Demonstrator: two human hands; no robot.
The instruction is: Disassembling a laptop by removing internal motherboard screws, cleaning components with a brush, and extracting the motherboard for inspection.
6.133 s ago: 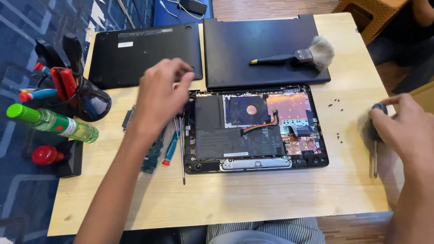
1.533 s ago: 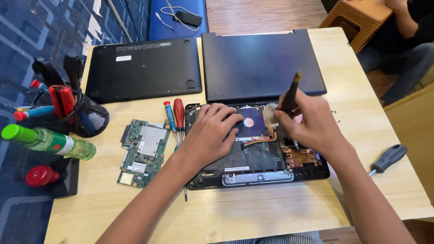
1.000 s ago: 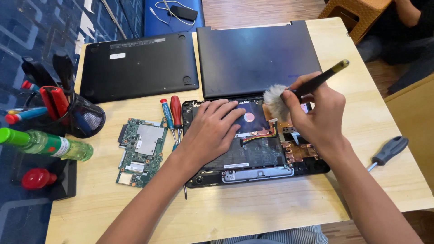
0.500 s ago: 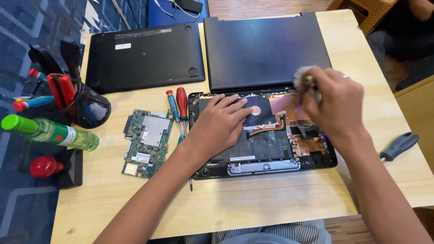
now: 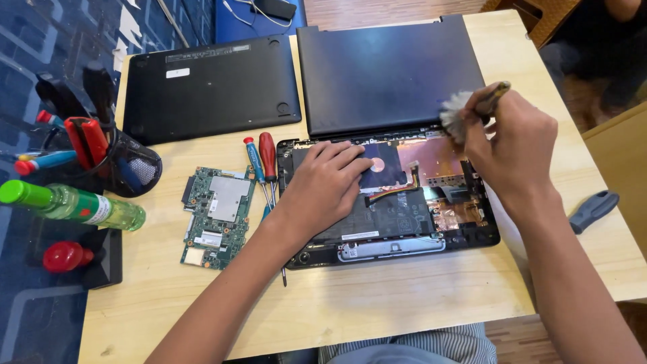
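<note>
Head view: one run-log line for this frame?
left hand: flat on opened laptop | right hand: grips soft brush, bristles at hinge edge | circuit board, screwdrivers: on table, left of laptop

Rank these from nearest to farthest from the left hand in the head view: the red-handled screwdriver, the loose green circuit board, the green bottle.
Measured from the left hand, which rests on the open laptop:
1. Red-handled screwdriver, just left of the laptop, closest.
2. Loose green circuit board, farther left on the table.
3. Green bottle, lying near the table's left edge, farthest.
</note>
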